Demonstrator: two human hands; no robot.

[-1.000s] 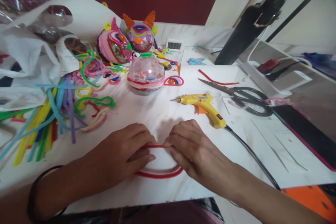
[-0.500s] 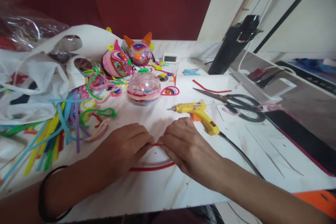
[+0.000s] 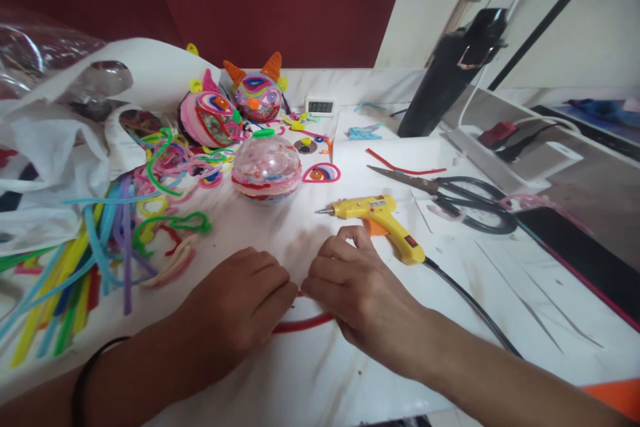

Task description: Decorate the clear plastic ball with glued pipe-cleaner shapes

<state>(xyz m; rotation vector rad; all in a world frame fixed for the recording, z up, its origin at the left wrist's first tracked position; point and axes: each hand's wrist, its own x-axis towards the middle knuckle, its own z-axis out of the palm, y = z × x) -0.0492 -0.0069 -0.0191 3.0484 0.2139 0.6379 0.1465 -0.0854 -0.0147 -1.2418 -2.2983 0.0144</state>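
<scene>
A red pipe cleaner (image 3: 305,324) runs in a curve between my two hands, low over the white table. My left hand (image 3: 245,300), with a black band on its wrist, is closed on one part of it. Close beside it, my right hand (image 3: 345,280) pinches another part; the fingertips of both hands nearly meet, and the fingers hide most of the grip. Just beyond them sits a clear ball (image 3: 267,167) with pink and red bands round it and a green piece on top. An eye-shaped pipe cleaner piece (image 3: 321,173) lies to its right.
A yellow glue gun (image 3: 375,210) lies beyond my right hand, its cord trailing right. Black-handled scissors (image 3: 450,197) and a dark phone (image 3: 575,253) are further right. Colourful pipe cleaners (image 3: 75,280) crowd the left. Two decorated balls (image 3: 259,95) and a small timer (image 3: 319,107) stand behind.
My hands stay closed on the red pipe cleaner and have drawn slightly closer, so less of it shows between the fingertips. The view has shifted a little.
</scene>
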